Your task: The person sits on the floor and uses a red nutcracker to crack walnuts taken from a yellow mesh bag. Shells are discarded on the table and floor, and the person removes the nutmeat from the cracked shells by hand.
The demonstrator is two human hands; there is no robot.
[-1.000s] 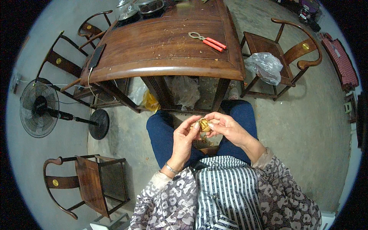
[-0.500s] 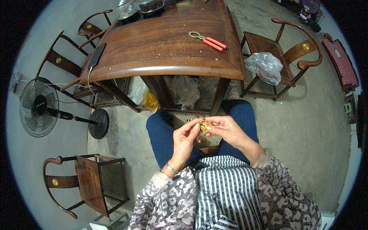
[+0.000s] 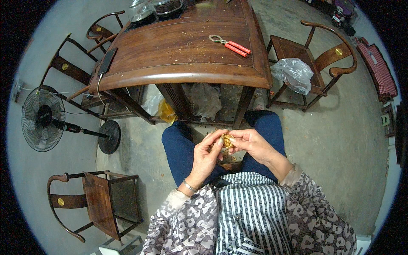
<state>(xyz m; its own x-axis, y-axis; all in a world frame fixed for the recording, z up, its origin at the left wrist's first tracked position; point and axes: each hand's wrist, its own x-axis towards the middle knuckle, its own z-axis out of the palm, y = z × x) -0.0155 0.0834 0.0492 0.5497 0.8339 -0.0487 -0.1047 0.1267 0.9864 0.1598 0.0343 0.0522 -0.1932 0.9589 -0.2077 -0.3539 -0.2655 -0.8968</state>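
Note:
Between my two hands, above my lap, is a cracked walnut with its yellowish-brown inside showing. My left hand pinches it from the left, thumb and fingertips closed on the shell. From the right, my right hand grips the same walnut, its thumb pressed at the opening. The fingers cover part of the shell. Beyond my hands, a nutcracker with red handles lies on the wooden table, among scattered crumbs of shell.
A standing fan and a wooden chair stand to my left. At the right, another chair bears a clear plastic bag. A black power strip lies at the table's left edge. Plastic bags sit underneath the table.
The walnut has turned slightly between my fingers, so its hollow and shell rim show more. My thumbs have shifted a little. Everything else stays in place.

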